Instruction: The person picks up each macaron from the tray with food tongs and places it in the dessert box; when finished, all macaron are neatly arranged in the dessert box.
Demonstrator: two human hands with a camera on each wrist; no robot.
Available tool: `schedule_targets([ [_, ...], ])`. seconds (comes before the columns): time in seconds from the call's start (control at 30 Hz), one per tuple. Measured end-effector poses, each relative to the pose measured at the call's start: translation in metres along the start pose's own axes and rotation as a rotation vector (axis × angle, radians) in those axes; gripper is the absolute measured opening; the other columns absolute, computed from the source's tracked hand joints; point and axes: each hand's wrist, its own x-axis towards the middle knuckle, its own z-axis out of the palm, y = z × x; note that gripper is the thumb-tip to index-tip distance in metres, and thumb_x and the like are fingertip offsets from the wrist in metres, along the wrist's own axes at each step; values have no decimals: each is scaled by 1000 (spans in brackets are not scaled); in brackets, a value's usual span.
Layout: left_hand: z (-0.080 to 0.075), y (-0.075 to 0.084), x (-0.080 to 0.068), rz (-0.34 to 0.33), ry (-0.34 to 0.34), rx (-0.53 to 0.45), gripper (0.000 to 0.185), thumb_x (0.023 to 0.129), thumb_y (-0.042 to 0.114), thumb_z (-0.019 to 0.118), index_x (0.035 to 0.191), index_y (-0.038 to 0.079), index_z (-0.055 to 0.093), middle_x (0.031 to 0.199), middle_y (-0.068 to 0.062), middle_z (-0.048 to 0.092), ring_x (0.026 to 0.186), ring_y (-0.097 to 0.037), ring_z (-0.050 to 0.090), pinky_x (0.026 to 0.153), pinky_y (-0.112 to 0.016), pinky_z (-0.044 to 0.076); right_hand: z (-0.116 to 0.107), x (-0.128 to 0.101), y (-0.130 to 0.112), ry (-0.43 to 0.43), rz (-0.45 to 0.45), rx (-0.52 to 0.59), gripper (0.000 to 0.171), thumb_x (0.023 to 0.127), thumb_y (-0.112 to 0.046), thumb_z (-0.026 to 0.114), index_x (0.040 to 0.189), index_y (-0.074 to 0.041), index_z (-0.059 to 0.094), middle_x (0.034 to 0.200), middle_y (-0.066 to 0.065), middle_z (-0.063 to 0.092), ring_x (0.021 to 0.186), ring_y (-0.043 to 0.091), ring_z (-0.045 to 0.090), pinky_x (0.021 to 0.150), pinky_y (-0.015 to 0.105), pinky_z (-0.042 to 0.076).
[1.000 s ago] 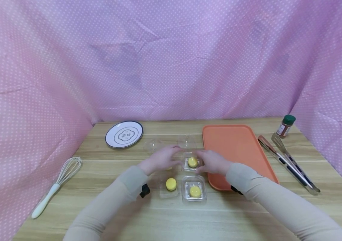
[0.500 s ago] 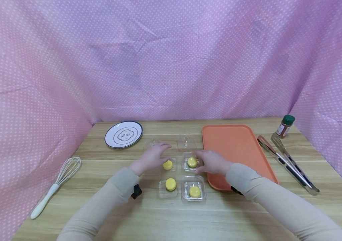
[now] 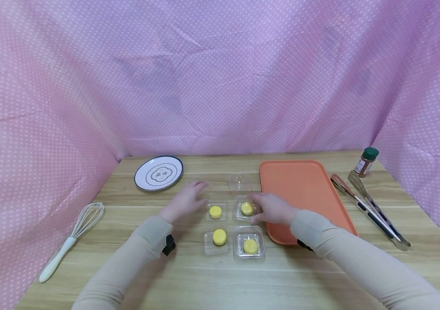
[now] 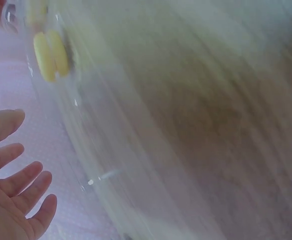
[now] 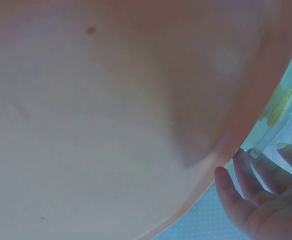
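Observation:
Several clear plastic boxes, each with a yellow macaron, stand mid-table in the head view. My left hand [image 3: 185,201] is left of the far-left box [image 3: 223,217] and its macaron [image 3: 215,212]. Its fingers are spread and hold nothing, as the left wrist view also shows. At the right side of the far-right box [image 3: 239,215], with its macaron [image 3: 247,209], is my right hand [image 3: 275,208]. Its fingers [image 5: 268,172] are loosely extended at the box edge. Nearer to me are the front-left macaron [image 3: 219,237] and the front-right box [image 3: 249,231].
An orange tray [image 3: 301,185] lies beneath and beyond my right wrist. Tongs [image 3: 375,215] and a green-capped jar [image 3: 366,162] are farther right. A clear lid [image 3: 239,182] is behind the boxes. A plate [image 3: 159,173] and a whisk [image 3: 72,241] lie left.
My left hand has drawn away leftward from the far boxes, bringing the far-left macaron into full view. The right hand has stayed at the far-right box.

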Motion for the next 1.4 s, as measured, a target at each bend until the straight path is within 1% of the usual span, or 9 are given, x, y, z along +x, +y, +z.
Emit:
schedule_targets([
  [0.03,-2,3,0,-23,-9,-2,51,84,13,68,128,-5,52,126,-23,55,117,-39,52,103,-51,42,0,0,0,2,-1,2,73,74,-27,79,136,-7,47,80,-6,63,72,6,57,76,30,51],
  [0.07,-2,1,1,-31,-10,0,51,84,13,69,129,-6,51,127,-23,55,117,-39,52,103,-50,41,0,0,0,5,-3,5,73,73,-27,79,135,-7,47,80,-6,63,73,6,58,76,30,51],
  [0.27,4,-9,2,-29,-9,24,52,85,16,70,130,-2,52,128,-22,54,118,-38,52,104,-50,42,1,0,1,9,-11,12,72,74,-26,79,135,-6,47,82,-4,65,74,7,59,78,31,52],
  [0.47,5,-13,4,-27,-24,23,52,85,14,69,130,-3,51,130,-24,52,120,-40,50,103,-52,41,-1,-1,0,6,-5,21,72,74,-25,79,135,-5,47,82,-4,64,74,7,58,78,32,52],
  [0.6,4,-14,7,-47,-52,0,51,86,13,68,131,-3,50,131,-23,52,121,-39,50,104,-50,41,-2,-1,0,3,1,19,72,74,-25,79,135,-5,47,82,-4,64,74,6,57,78,31,51],
  [0.8,6,-21,11,-94,-109,-1,50,89,16,64,135,2,48,136,-20,49,124,-36,48,107,-48,39,-2,-1,-1,-2,2,10,72,74,-28,78,136,-5,47,84,-3,64,74,7,56,78,32,51],
  [1.07,9,-27,12,-72,-135,31,54,87,13,66,135,0,47,134,-20,50,125,-38,47,108,-49,38,-2,-1,0,4,0,-1,72,74,-28,78,135,-5,47,85,-1,63,76,9,56,82,35,51],
  [1.23,8,-26,9,-77,-154,22,57,87,11,66,137,-2,43,131,-23,52,121,-38,50,106,-48,40,-2,-1,2,8,-8,-22,75,74,-32,78,136,-4,47,88,0,62,81,13,57,88,41,50],
  [1.4,7,-25,7,-96,-161,-2,59,87,7,65,140,1,41,132,-26,50,121,-40,50,106,-49,40,-2,-1,1,7,0,-28,76,74,-33,78,137,-5,46,92,2,62,86,16,57,92,43,49],
])
